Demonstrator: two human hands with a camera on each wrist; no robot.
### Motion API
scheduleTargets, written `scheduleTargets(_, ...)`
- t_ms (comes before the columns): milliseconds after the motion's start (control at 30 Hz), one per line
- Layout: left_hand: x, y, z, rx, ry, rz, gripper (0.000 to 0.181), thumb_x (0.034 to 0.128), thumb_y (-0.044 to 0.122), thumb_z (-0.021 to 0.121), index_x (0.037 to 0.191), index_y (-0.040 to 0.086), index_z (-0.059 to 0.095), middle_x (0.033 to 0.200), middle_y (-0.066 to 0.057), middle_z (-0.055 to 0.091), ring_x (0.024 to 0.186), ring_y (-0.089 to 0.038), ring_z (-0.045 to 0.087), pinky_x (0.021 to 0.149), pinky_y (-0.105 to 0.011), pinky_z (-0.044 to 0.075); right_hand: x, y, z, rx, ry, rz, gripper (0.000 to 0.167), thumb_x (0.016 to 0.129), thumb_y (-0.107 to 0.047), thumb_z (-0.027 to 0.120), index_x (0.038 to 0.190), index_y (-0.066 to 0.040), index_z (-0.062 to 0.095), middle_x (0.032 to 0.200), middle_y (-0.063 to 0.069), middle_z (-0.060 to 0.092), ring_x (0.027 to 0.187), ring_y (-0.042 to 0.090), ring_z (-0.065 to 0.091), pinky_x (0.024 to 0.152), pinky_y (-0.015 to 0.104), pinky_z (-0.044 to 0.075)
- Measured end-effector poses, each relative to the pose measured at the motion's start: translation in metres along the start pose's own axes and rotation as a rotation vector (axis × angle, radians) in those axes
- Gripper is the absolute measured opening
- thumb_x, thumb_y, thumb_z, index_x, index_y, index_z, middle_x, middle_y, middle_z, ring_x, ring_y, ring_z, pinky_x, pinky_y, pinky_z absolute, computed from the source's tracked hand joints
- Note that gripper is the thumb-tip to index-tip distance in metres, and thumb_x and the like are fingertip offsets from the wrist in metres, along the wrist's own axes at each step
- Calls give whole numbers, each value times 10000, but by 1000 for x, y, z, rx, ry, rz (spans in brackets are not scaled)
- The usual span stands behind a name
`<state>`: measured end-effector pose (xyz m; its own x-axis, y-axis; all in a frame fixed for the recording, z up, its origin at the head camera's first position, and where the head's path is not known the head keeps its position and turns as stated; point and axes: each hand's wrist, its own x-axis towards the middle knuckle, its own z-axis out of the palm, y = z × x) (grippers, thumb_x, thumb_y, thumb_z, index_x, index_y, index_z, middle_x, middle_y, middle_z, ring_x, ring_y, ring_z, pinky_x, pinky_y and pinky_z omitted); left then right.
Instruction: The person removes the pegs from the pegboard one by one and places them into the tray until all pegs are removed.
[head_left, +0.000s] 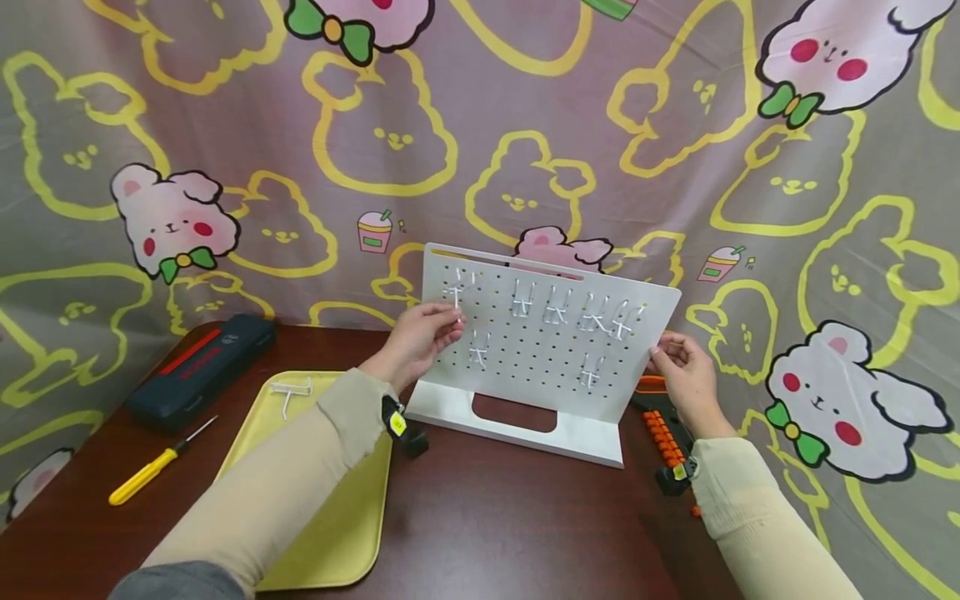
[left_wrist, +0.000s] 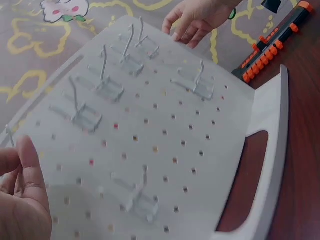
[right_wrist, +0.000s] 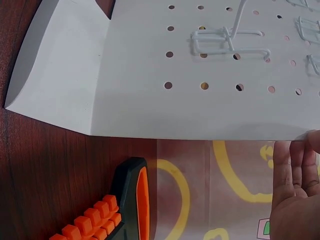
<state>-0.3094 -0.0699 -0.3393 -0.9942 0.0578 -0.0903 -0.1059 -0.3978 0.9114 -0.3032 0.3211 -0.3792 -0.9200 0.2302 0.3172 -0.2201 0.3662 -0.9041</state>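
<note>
A white pegboard [head_left: 517,354] stands tilted on its own base on the brown table. My left hand [head_left: 420,340] pinches a white wire hook [head_left: 456,293] at the board's upper left; whether its prongs sit in the holes is hard to tell. With thumb and fingers, my right hand [head_left: 686,377] grips the board's right edge. Several more hooks hang along the upper rows. Lower down are a hook [head_left: 480,350] on the left and another hook [right_wrist: 215,42] on the right. In the left wrist view, my left fingers [left_wrist: 31,165] mostly hide the pinched hook.
A yellow tray [head_left: 352,533] under my left forearm bears one loose white hook [head_left: 291,392]. To its left lie a yellow-handled screwdriver [head_left: 146,475] and a dark case [head_left: 202,367]. A black and orange tool holder [right_wrist: 131,200] lies right of the board. A patterned curtain hangs behind.
</note>
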Motion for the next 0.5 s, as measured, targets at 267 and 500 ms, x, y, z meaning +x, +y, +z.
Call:
scheduleTargets(267,-15,-8,-63,4,58,25,252,1039,-52,543,1276,-137,544,910,-77,685,738,-95,676,728,-187,587,0,0,-3,5,3,7,249,1036,-61,609,1236,67,536,1032,57,607,859,69,629,746,162,577)
scheduleTargets(500,-32,-12,-133,58,112,35,161,1048,-7,564,969,81,674,855,-3,708,732,-68,669,699,-180,579,-1,-2,-1,-5,-14,-15,302,1039,-70,607,1280,93,526,1060,69,614,870,49,628,773,184,585)
